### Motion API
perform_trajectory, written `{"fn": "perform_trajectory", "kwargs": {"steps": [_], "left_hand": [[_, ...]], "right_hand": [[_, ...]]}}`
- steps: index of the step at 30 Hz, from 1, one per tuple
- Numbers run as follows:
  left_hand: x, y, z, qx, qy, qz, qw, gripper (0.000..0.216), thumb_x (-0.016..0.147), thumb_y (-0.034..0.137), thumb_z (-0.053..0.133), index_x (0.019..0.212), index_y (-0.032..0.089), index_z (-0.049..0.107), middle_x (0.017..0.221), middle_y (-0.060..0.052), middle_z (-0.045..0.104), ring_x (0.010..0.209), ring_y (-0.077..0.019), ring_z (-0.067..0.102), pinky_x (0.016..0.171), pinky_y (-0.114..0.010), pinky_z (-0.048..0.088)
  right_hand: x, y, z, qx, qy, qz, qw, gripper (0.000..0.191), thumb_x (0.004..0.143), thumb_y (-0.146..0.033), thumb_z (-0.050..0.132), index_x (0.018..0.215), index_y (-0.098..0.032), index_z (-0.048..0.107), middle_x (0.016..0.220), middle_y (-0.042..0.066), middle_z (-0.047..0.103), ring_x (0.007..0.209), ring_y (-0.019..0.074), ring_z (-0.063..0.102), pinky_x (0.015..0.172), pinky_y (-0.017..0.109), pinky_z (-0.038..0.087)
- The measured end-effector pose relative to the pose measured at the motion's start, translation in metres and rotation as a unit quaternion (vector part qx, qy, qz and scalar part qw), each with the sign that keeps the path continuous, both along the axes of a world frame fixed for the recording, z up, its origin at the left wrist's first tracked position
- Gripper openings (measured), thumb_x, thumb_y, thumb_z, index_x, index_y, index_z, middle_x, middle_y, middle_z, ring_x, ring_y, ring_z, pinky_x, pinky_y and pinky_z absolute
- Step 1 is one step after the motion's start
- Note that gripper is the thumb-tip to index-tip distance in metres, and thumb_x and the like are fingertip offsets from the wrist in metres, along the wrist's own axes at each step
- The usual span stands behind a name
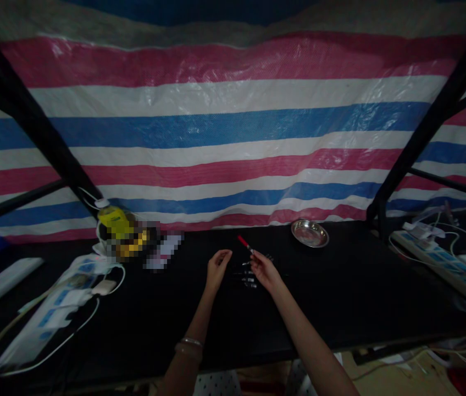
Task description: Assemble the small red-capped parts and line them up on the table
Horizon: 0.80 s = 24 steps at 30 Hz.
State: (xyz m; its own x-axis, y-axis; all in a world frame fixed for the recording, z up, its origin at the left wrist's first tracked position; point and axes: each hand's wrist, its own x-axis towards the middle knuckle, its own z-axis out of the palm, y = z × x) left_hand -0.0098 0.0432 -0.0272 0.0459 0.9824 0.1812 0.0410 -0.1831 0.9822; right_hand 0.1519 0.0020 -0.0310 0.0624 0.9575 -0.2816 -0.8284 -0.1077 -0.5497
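My right hand (pixel 262 269) is closed on a slim pen (pixel 243 241) with a red end that points up and to the left, away from me. Just left of it, my left hand (pixel 218 265) is raised with fingers curved and tips together; anything pinched there is too small to make out. Beneath and beside my right hand, several dark pens (pixel 250 280) with pale markings lie on the black table (pixel 233 330), partly covered by the hand.
A round metal dish (pixel 310 233) stands at the back right. To the left are a yellow bottle (pixel 116 220), a power strip (pixel 47 313) with cables and a white long box (pixel 4 283). Another power strip (pixel 434 258) lies right. Black frame posts and a striped sheet (pixel 233 126) bound the table.
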Motion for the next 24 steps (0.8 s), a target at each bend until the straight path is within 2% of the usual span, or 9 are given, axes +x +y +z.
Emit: {"fn": "perform_trajectory", "kwargs": {"steps": [6, 11, 14, 19, 24], "left_hand": [[0.001, 0.0, 0.001, 0.005, -0.01, -0.002, 1.0, 0.039, 0.071, 0.047, 0.062, 0.092, 0.014, 0.064, 0.073, -0.004, 0.066, 0.07, -0.0164, 0.063, 0.068, -0.028, 0.048], [0.003, 0.001, -0.005, 0.009, 0.063, -0.065, 0.996, 0.037, 0.068, 0.047, 0.065, 0.087, 0.015, 0.067, 0.067, -0.003, 0.066, 0.065, -0.016, 0.062, 0.061, -0.026, 0.046], [0.002, 0.001, -0.007, 0.022, 0.113, -0.074, 0.991, 0.036, 0.065, 0.047, 0.067, 0.084, 0.016, 0.07, 0.071, -0.004, 0.067, 0.065, -0.0157, 0.06, 0.06, -0.025, 0.045], [-0.001, 0.003, -0.01, 0.073, 0.16, -0.102, 0.979, 0.031, 0.066, 0.043, 0.068, 0.087, 0.019, 0.072, 0.076, -0.004, 0.067, 0.066, -0.0153, 0.056, 0.064, -0.027, 0.045], [-0.002, 0.006, -0.014, 0.088, 0.145, -0.077, 0.982, 0.029, 0.072, 0.041, 0.063, 0.089, 0.019, 0.071, 0.082, -0.006, 0.066, 0.075, -0.0178, 0.059, 0.071, -0.03, 0.046]], "right_hand": [[-0.006, -0.005, 0.006, 0.012, -0.095, 0.005, 0.995, 0.026, 0.057, -0.023, 0.078, 0.08, -0.014, 0.071, 0.064, 0.0, 0.065, 0.049, 0.0056, 0.051, 0.044, 0.016, 0.038], [-0.008, -0.006, 0.005, 0.019, -0.125, -0.008, 0.992, 0.029, 0.057, -0.026, 0.078, 0.082, -0.014, 0.071, 0.063, 0.0, 0.064, 0.049, 0.0055, 0.049, 0.044, 0.016, 0.036], [-0.008, -0.006, 0.004, 0.021, -0.126, -0.018, 0.992, 0.028, 0.057, -0.026, 0.077, 0.082, -0.014, 0.071, 0.065, 0.001, 0.064, 0.051, 0.0063, 0.051, 0.047, 0.018, 0.038], [-0.006, -0.004, 0.004, 0.029, -0.106, -0.037, 0.993, 0.024, 0.059, -0.024, 0.075, 0.081, -0.014, 0.071, 0.067, 0.001, 0.064, 0.055, 0.007, 0.052, 0.052, 0.019, 0.042], [0.0, -0.001, 0.004, 0.058, -0.116, -0.101, 0.986, 0.03, 0.059, -0.026, 0.072, 0.087, -0.015, 0.068, 0.07, 0.001, 0.065, 0.052, 0.0073, 0.05, 0.049, 0.021, 0.039]]}}
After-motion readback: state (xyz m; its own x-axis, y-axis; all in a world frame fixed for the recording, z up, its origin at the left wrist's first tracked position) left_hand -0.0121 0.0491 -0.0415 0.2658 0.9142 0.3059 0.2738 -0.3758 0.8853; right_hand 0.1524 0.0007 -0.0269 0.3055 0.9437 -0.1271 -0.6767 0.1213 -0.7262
